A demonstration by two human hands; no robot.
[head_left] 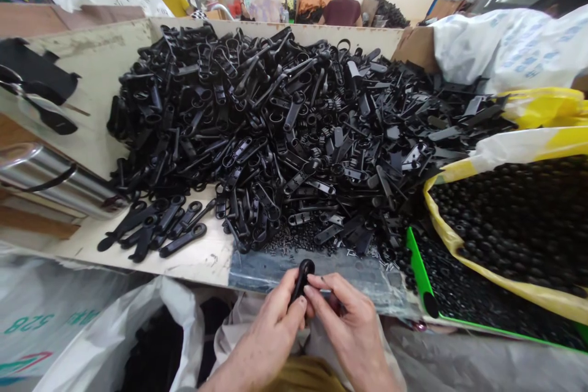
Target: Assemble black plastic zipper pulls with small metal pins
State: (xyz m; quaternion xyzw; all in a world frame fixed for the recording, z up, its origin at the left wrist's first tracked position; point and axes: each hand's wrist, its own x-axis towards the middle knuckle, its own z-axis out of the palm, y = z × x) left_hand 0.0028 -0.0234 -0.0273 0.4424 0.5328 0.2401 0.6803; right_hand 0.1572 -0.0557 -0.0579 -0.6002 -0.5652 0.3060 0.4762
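Note:
Between my two hands, just over the table's front edge, is a black plastic handle part (303, 275) with a rounded upper end. My left hand (275, 318) is closed around its lower length, thumb along the front. My right hand (346, 318) pinches at the part's right side with thumb and fingertips; whether a smaller piece sits in that pinch is hidden. Beyond the hands lies a worn grey plate (275, 269) with tiny dark pieces along its back. A big heap of black plastic parts (257, 116) rises behind it.
Several handle parts with ringed ends (184, 236) lie at left beside a steel flask (59, 177). At right stand a green-edged tray (418, 269) of small black pieces and a yellow-rimmed bag (514, 214) of black balls. A white sack (193, 324) hangs open below. People sit in the background.

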